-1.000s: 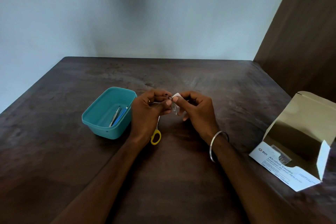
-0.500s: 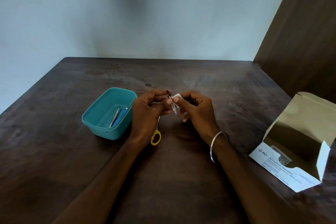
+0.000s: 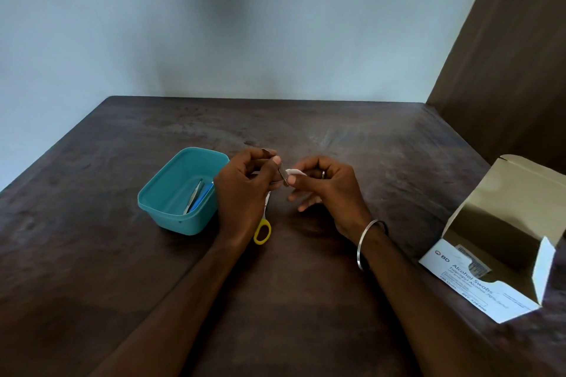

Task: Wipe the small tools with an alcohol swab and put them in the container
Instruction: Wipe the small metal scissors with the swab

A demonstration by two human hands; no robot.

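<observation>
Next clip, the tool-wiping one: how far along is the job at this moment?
Done: two tools, a metal one and a blue one, lie in the teal container. In hand: the left hand holds a small metal tool while the right hand presses a white swab to it. Left: the yellow-handled scissors lie on the table, outside the container.

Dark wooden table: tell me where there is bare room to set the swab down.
Dark wooden table: bare behind both hands to the wall, and between the right hand and the white swab box. Crowded where the teal plastic container and yellow-handled scissors flank the left hand.
</observation>
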